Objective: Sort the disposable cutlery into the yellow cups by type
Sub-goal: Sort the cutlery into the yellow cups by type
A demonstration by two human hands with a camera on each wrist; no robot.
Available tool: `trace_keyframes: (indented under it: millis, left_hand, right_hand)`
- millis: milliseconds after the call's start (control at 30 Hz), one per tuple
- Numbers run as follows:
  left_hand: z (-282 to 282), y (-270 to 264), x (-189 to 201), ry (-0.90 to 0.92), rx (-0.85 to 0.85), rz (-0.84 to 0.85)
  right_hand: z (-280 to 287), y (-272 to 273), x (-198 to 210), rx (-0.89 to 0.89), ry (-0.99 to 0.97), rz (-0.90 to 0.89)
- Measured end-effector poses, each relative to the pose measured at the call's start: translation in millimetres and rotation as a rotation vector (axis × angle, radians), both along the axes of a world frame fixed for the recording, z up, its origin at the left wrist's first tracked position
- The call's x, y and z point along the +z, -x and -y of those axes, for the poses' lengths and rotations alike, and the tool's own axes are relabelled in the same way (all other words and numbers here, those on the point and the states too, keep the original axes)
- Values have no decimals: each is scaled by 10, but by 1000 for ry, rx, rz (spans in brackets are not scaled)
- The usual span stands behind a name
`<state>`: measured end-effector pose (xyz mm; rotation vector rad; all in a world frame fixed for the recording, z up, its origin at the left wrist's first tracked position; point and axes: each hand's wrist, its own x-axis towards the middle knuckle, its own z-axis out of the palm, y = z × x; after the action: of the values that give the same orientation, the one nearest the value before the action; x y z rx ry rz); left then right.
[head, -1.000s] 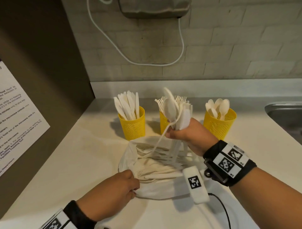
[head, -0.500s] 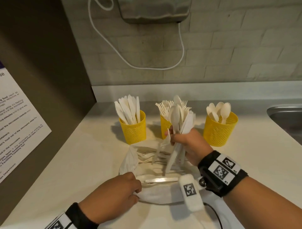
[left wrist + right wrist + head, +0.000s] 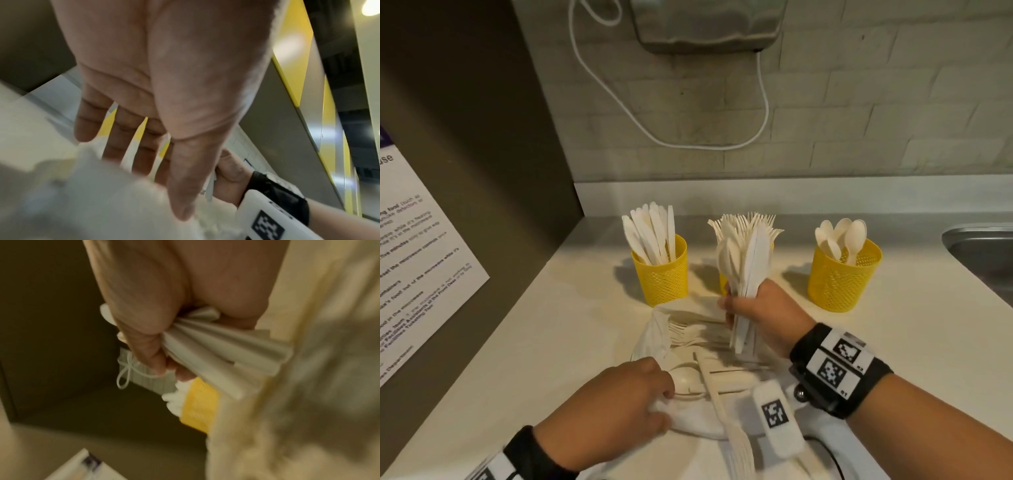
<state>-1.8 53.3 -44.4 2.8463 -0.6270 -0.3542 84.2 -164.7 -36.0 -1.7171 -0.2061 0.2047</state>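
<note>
Three yellow mesh cups stand in a row: the left cup (image 3: pixel 659 274) holds knives, the middle cup (image 3: pixel 722 286) holds forks and is mostly hidden, the right cup (image 3: pixel 844 279) holds spoons. My right hand (image 3: pixel 729 308) grips an upright mixed bundle of white cutlery (image 3: pixel 743 267) in front of the middle cup. The right wrist view shows that right hand (image 3: pixel 164 366) clenched round the bundle's handles (image 3: pixel 216 353), with the fork cup (image 3: pixel 199 404) beyond. My left hand (image 3: pixel 619 404) pinches the near edge of a white bag (image 3: pixel 654 335) that holds more cutlery. A fork (image 3: pixel 736 442) overhangs its front.
A steel sink (image 3: pixel 983 253) lies at the far right. A brown panel with a printed notice (image 3: pixel 424 267) closes off the left. A wall unit (image 3: pixel 705 27) with a white cable (image 3: pixel 688 144) hangs above the tiled wall. Bare counter (image 3: pixel 928 335) lies to the right.
My right hand has sunk a little and come nearer with the bundle. Pieces that dangled from it now lie in the bag. My left hand keeps its hold on the bag.
</note>
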Motion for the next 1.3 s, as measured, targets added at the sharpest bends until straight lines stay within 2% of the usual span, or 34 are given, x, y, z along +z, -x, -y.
trace_keyframes:
  millis: [100, 167, 267, 333, 367, 500, 633, 700, 800, 900, 1000, 1133, 1300]
  left_hand:
    - [26, -94, 259, 134, 74, 30]
    - [127, -206, 446, 276, 128, 135]
    - [410, -440, 671, 598, 247, 217]
    - [627, -618, 764, 802, 317, 169]
    - [723, -707, 791, 837, 340, 147]
    - [945, -961, 722, 809, 364, 41]
    - [1016, -1047, 566, 776, 409, 7]
    - [1025, -1071, 533, 767, 433, 21]
    - [989, -1060, 534, 821, 417, -46]
    - [937, -1046, 535, 988, 426, -186]
    - [903, -1056, 520, 1046, 449, -227]
    - [885, -1053, 485, 1030, 422, -188]
    - [894, -993, 459, 1050, 401, -196]
  right_hand:
    - [46, -129, 245, -87, -128, 37]
    - [54, -213, 382, -116, -176, 39]
    - [33, -294, 453, -128, -145, 17]
    - [0, -294, 437, -102, -79, 44]
    - [-20, -280, 421, -83, -51, 63]
    - [-93, -215, 380, -35, 93, 140]
    - [-85, -242, 270, -43, 124, 66]
    - [-73, -229, 230, -13, 148, 85]
    - [-61, -180, 203, 72, -12, 51]
    - [-31, -127, 194, 112, -272, -123]
    - [1, -97, 195, 165, -394, -257]
    - [15, -77, 239, 204, -349, -200]
    - [-5, -37, 257, 219, -188, -134]
